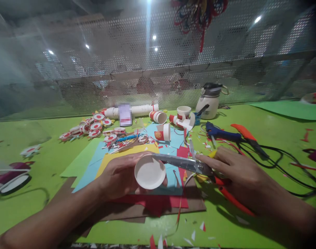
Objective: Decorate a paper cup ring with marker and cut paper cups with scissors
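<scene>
My left hand (121, 174) is closed around a white paper cup (150, 172), its round face turned toward me; the outer side is mostly hidden. With my right hand (241, 176) I grip scissors (182, 162) with red-orange handles. Their blades stand apart, and the long lower blade reaches left to the cup's upper right rim. From here I cannot tell whether it is cutting into the rim. Beneath both hands lie stacked sheets of coloured paper (170, 188) on a brown board (194, 206). A thin curled paper strip (180, 204) hangs below the scissors.
Behind the hands lie a red-and-white paper cup (162, 133), more cups (158, 117) and a pile of red-dotted white discs (94, 126). A blue glue gun (222, 133), orange-handled tool (247, 136) and black cable (298, 173) lie right. A white jug (208, 103) stands at the back.
</scene>
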`<state>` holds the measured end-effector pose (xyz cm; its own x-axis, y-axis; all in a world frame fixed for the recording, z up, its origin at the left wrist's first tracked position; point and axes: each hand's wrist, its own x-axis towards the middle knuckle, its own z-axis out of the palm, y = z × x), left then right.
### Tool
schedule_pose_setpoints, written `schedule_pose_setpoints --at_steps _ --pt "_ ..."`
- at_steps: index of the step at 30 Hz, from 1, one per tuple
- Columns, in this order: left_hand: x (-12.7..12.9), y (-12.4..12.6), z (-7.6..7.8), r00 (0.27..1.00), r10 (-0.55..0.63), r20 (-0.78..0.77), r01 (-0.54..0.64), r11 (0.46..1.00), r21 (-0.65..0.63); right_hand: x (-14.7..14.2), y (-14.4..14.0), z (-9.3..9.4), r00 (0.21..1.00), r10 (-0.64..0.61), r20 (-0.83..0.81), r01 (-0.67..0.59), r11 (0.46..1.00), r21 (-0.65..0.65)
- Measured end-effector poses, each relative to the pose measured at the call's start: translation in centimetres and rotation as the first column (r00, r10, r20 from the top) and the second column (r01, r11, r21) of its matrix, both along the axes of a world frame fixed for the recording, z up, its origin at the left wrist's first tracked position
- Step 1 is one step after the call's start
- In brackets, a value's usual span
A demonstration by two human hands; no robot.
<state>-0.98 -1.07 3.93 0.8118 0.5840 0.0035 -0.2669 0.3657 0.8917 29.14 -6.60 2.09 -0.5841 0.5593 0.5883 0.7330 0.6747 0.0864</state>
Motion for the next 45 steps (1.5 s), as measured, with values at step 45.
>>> schedule_pose_setpoints --at_steps 45 --pt "0.30 -0.41 -0.53 0.988 -0.058 0.146 0.078 0.988 -0.134 0.29 0.06 -0.01 0.999 -0.044 -0.011 0.044 0.999 0.022"
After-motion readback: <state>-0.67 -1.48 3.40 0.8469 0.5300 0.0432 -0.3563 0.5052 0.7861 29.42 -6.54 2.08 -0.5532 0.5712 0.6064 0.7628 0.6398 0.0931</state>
